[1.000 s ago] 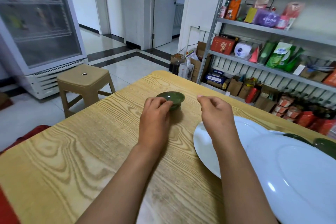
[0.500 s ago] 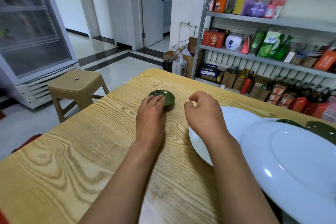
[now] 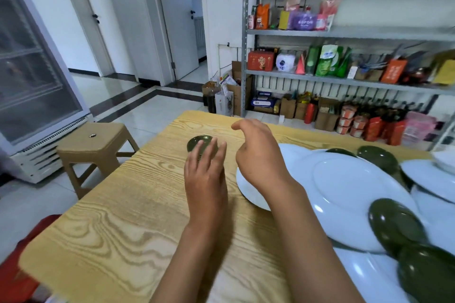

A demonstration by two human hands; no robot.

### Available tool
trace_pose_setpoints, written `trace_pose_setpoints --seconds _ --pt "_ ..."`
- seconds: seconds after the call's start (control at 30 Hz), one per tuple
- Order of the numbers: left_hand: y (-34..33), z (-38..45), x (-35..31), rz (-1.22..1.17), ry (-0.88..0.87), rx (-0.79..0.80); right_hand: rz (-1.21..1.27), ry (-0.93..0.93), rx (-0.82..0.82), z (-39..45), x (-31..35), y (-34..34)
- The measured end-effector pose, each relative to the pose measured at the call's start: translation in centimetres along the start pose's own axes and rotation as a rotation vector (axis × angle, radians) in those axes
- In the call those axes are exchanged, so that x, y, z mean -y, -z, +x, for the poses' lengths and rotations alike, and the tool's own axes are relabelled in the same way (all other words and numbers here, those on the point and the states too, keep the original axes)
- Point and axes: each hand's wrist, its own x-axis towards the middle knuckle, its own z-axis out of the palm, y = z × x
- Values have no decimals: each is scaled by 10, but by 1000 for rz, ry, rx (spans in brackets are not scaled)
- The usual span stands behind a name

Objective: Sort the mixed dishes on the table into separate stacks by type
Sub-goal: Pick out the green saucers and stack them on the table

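- Wood-grain table (image 3: 118,236) fills the near view, with a heap of big white plates (image 3: 349,194) and dark green dishes (image 3: 394,224) piled on the right side.
- left hand (image 3: 205,177) lies flat, fingers straight and loose, tips resting on a small green dish (image 3: 197,142), gripping nothing.
- right hand (image 3: 258,155) hovers over the nearest white plate's edge, fingers loosely curled, empty.
- Further back: tan stool (image 3: 93,140), stocked metal shelves (image 3: 344,32).

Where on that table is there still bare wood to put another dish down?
Bare wood lies left of and in front of the left hand, out to the table edge by the stool, and beyond the small green dish. The right side is crowded: overlapping white plates and green dishes.
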Motion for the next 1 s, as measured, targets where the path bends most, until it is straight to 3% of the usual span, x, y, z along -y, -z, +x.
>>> trace_pose_setpoints --seconds 0.13,0.27,0.5,0.67,1.0 --pt "23 -4 -47 -114 -95 -6 88 74 -34 -37 13 51" --pt "41 -3 -121 -359 -148 52 132 8 -82 -72 4 113" --pt "37 -32 -208 -675 -26 199 105 -214 -268 -126 -64 179" --pt "29 -64 -227 -692 65 306 44 -352 -28 -165 -107 174" --pt "42 -110 -227 -707 137 444 -198 -294 33 -239 -141 151"
